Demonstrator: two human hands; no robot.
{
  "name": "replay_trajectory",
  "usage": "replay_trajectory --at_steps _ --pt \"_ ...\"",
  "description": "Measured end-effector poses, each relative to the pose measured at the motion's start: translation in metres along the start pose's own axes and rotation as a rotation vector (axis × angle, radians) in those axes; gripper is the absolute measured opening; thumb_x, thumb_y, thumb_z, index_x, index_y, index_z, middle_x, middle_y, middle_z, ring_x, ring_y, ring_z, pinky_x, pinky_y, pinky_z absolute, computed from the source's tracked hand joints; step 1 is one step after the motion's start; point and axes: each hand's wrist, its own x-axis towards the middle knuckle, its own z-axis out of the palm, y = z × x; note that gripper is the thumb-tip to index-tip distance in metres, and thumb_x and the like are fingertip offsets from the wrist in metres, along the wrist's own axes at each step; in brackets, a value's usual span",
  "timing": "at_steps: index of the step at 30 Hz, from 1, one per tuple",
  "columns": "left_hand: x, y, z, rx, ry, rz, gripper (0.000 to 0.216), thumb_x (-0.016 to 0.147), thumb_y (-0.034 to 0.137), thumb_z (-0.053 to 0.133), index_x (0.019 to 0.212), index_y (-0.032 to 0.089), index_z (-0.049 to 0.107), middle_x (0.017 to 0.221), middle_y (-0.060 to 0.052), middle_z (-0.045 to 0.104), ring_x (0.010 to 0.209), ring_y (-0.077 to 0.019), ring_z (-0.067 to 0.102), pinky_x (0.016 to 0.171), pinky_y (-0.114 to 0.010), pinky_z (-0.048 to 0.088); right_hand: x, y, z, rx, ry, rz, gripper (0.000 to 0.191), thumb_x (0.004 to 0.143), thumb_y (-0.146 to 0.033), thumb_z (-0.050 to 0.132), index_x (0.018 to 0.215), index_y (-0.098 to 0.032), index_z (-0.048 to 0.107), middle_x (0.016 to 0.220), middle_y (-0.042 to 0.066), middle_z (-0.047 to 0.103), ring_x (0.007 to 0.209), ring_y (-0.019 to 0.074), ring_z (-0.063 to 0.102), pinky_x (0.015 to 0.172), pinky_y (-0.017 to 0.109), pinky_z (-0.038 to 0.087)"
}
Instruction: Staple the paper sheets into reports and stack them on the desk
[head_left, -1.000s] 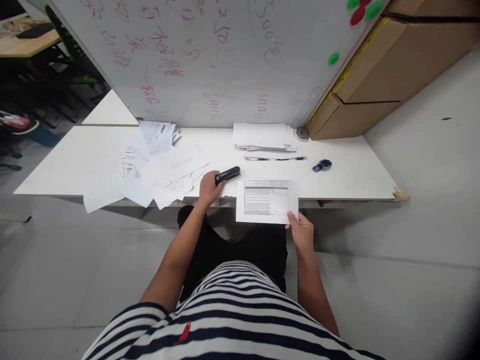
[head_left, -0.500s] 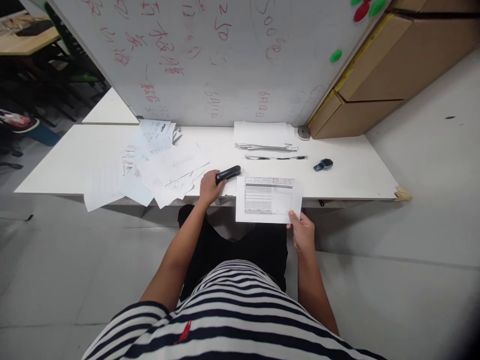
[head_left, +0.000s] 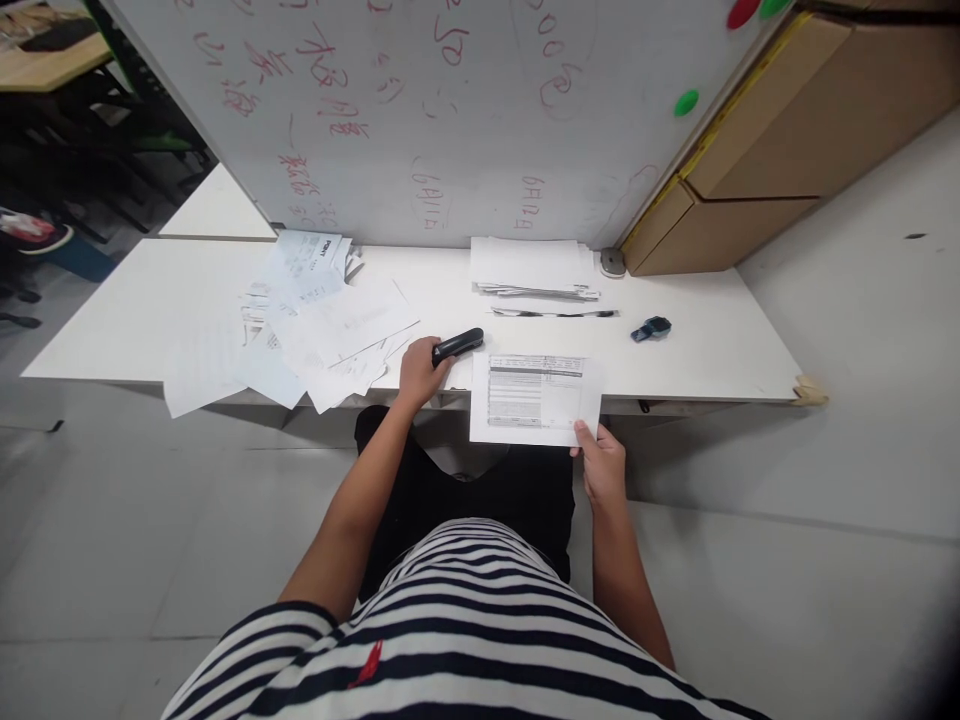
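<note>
My left hand (head_left: 422, 374) is closed around the rear end of a black stapler (head_left: 459, 345) at the table's front edge. My right hand (head_left: 602, 460) pinches the lower right corner of a printed sheet of paper (head_left: 517, 400), thumb on top. A table of small print covers most of the sheet, which overhangs the front edge of the table and lies just right of the stapler. Left of my left hand, a loose heap of papers (head_left: 337, 330) spreads over the table, some hanging past the edge.
A stack of white paper (head_left: 525, 265) lies at the back of the white table (head_left: 712, 350), with a thin dark-and-clear strip (head_left: 555, 313) before it. A dark wristwatch (head_left: 651, 329) sits to the right. A whiteboard (head_left: 480, 120) and cardboard boxes (head_left: 772, 110) stand behind.
The view has shifted slightly. The right hand and its sheet have moved a little to the left; the left hand keeps its hold on the stapler.
</note>
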Motion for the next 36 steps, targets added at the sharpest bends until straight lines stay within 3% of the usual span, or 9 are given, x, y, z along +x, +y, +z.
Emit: replay_trajectory --at_steps 4,8,11,14,19,22,26,31,36 --pt "-0.001 0.002 -0.001 0.009 -0.007 0.010 0.034 0.083 0.041 0.060 0.110 0.020 0.055 0.109 -0.008 0.063 0.102 -0.0257 0.055 0.088 -0.038 0.043 0.017 -0.014 0.003 -0.078 -0.015 -0.020 0.039 0.075 -0.053 0.067 0.081 -0.015 0.068 0.055 -0.003 0.054 0.049 0.0082 0.043 0.049 0.022 0.036" --pt "0.000 0.005 -0.001 0.036 -0.025 0.007 0.035 0.084 0.046 0.060 0.107 0.020 0.057 0.104 -0.009 0.063 0.100 -0.0263 0.056 0.086 -0.038 0.043 0.079 -0.049 0.017 -0.166 -0.020 -0.168 0.038 0.076 -0.054 0.066 0.077 -0.016 0.065 0.056 -0.004 0.053 0.048 0.0083 0.046 0.049 0.022 0.039" --pt "0.001 0.005 0.001 0.044 -0.002 0.008 0.035 0.083 0.045 0.061 0.106 0.020 0.058 0.102 -0.008 0.064 0.099 -0.0260 0.057 0.085 -0.038 0.043 0.147 -0.080 0.042 -0.165 -0.016 -0.262 0.034 0.078 -0.050 0.064 0.080 -0.016 0.062 0.060 -0.004 0.055 0.049 0.0079 0.045 0.050 0.022 0.042" --pt "0.002 0.005 0.001 0.053 0.013 0.012 0.033 0.082 0.044 0.064 0.103 0.019 0.059 0.099 -0.007 0.065 0.096 -0.0249 0.058 0.083 -0.037 0.043 0.207 -0.107 0.077 -0.283 -0.003 -0.214 0.028 0.083 -0.043 0.059 0.086 -0.016 0.062 0.066 -0.001 0.059 0.052 0.0092 0.047 0.052 0.024 0.043" --pt "0.001 0.006 -0.001 0.058 0.009 0.022 0.030 0.084 0.046 0.061 0.099 0.020 0.060 0.094 -0.006 0.065 0.091 -0.0227 0.059 0.080 -0.036 0.044 0.260 -0.118 0.127 -0.576 0.011 -0.247 0.025 0.085 -0.034 0.053 0.094 -0.014 0.064 0.080 0.010 0.066 0.075 0.0211 0.059 0.065 0.033 0.047" --pt "-0.001 0.007 0.000 0.042 0.016 0.007 0.032 0.083 0.046 0.062 0.101 0.021 0.060 0.097 -0.006 0.065 0.094 -0.0231 0.059 0.083 -0.037 0.044 0.265 -0.108 0.140 -0.865 0.179 -0.383 0.040 0.086 -0.028 0.049 0.121 -0.010 0.056 0.113 0.023 0.062 0.105 0.0308 0.055 0.086 0.045 0.043" --pt "-0.004 0.007 0.005 0.001 0.080 -0.032 0.043 0.084 0.040 0.062 0.122 0.023 0.052 0.114 -0.009 0.062 0.107 -0.0253 0.056 0.093 -0.040 0.043 0.245 -0.088 0.140 -0.920 0.231 -0.543 0.059 0.086 -0.029 0.048 0.141 -0.013 0.037 0.148 0.024 0.032 0.138 0.0353 0.022 0.106 0.055 0.020" --pt "-0.005 0.007 0.007 0.010 0.159 -0.039 0.056 0.088 0.031 0.054 0.140 0.021 0.036 0.135 -0.014 0.049 0.126 -0.0277 0.044 0.105 -0.045 0.037 0.204 -0.053 0.122 -1.119 0.096 -0.693 0.057 0.089 -0.039 0.040 0.140 -0.014 0.038 0.154 0.020 0.020 0.142 0.0369 0.010 0.107 0.062 0.013" --pt "-0.003 0.005 0.007 0.028 0.168 -0.026 0.052 0.091 0.027 0.046 0.141 0.018 0.034 0.133 -0.014 0.051 0.125 -0.0281 0.045 0.105 -0.046 0.039 0.181 -0.028 0.105 -1.317 -0.073 -0.573 0.060 0.094 -0.046 0.025 0.146 -0.017 0.030 0.157 0.015 0.014 0.145 0.0324 0.004 0.110 0.056 0.013"
